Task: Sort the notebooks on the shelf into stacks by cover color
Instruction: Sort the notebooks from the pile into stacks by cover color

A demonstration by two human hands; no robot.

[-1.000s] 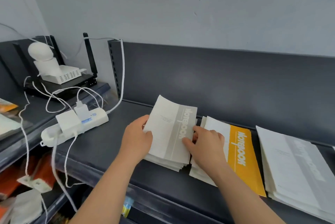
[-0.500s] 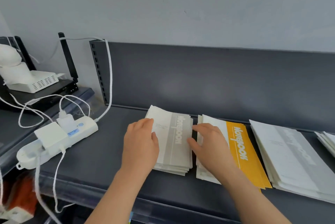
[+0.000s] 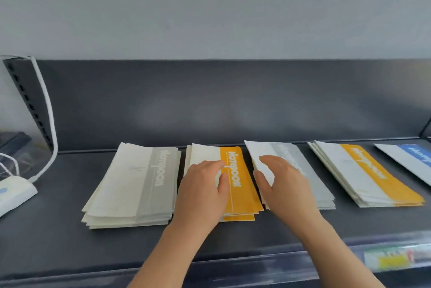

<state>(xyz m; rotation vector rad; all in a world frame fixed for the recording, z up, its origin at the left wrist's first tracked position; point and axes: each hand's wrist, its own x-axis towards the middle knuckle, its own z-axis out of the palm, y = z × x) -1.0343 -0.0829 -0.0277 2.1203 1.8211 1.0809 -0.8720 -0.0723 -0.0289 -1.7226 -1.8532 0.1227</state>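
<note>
At the far left a white power strip (image 3: 14,192) sits on the dark shelf (image 3: 58,229), with a white cable (image 3: 50,124) climbing from it up the slotted upright. Next comes the first notebook stack (image 3: 133,185), cream covers with a pale grey band and white lettering down the right side, slightly fanned at its near edge and lying flat with no hand on it. Just beside it is the yellow-banded stack (image 3: 242,194), white on the left half and bright yellow on the right, with a lower notebook poking out at the near edge. The left hand (image 3: 203,192) lies palm down on this stack, fingers relaxed and nearly straight, thumb reaching the edge of the yellow band, clamped on nothing. The right hand (image 3: 286,189) rests on the neighbouring grey-banded stack (image 3: 319,189), fingers loosely bent on the top cover and thumb spread away from them at the stack's left edge, not closed round it. The two hands are apart, with the yellow band between them. Further right lies a second yellow stack (image 3: 366,175), angled and fanned, and at the frame edge a blue-banded notebook (image 3: 410,159). A blurred label strip (image 3: 394,259) runs along the shelf's front lip
</note>
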